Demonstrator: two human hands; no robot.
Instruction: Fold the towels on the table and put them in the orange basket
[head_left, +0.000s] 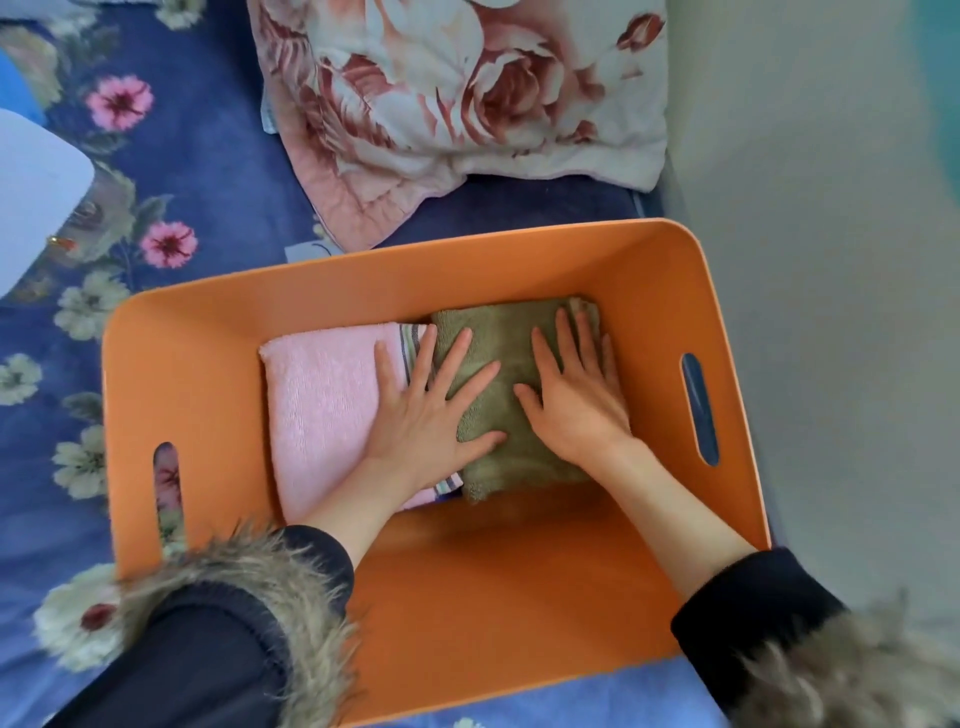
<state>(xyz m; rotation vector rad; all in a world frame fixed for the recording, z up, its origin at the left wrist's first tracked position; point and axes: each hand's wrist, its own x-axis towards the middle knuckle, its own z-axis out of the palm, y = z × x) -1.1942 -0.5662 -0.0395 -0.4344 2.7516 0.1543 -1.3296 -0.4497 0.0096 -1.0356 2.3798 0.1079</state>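
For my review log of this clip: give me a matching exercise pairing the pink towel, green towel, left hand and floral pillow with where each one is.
Things:
1. pink towel
2. green towel
3. left hand
4. floral pillow

Places:
A. outside, beyond the orange basket
B. flat across both towels
C. basket's left side
D. under the right hand

Pairs: 1-C, 2-D, 3-B, 4-A

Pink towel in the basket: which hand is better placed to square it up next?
Probably the left hand: it already lies partly on the pink towel. The right hand rests flat on the green towel, farther away.
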